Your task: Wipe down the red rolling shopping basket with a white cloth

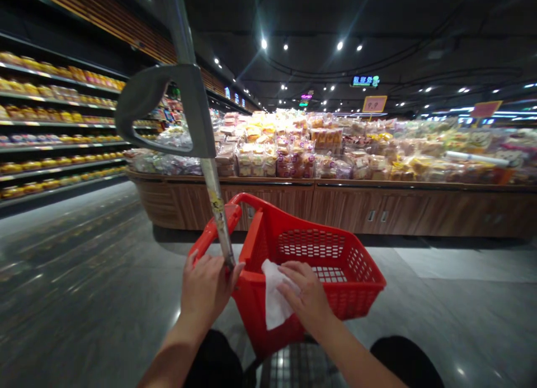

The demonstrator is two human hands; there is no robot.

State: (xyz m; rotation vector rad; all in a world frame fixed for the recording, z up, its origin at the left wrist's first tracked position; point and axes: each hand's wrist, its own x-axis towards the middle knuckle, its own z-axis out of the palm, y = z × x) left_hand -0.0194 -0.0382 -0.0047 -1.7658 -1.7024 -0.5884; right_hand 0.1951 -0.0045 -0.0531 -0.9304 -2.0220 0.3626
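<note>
A red plastic shopping basket (pixel 335 265) stands tilted in front of me, its mesh walls showing and nothing visible inside. My left hand (pixel 205 290) is closed around the base of the basket's metal pull handle (pixel 210 169), which rises to a grey grip (pixel 146 102) near my head. My right hand (pixel 304 295) presses a white cloth (pixel 274 307) against the basket's near rim, fingers bent over the cloth.
A long wooden display counter (pixel 335 206) piled with packaged bread and snacks runs across the aisle ahead. Shelves of yellow goods (pixel 54 136) line the left wall. Grey polished floor (pixel 84 276) lies to the left and right. My dark trouser knees show at the bottom.
</note>
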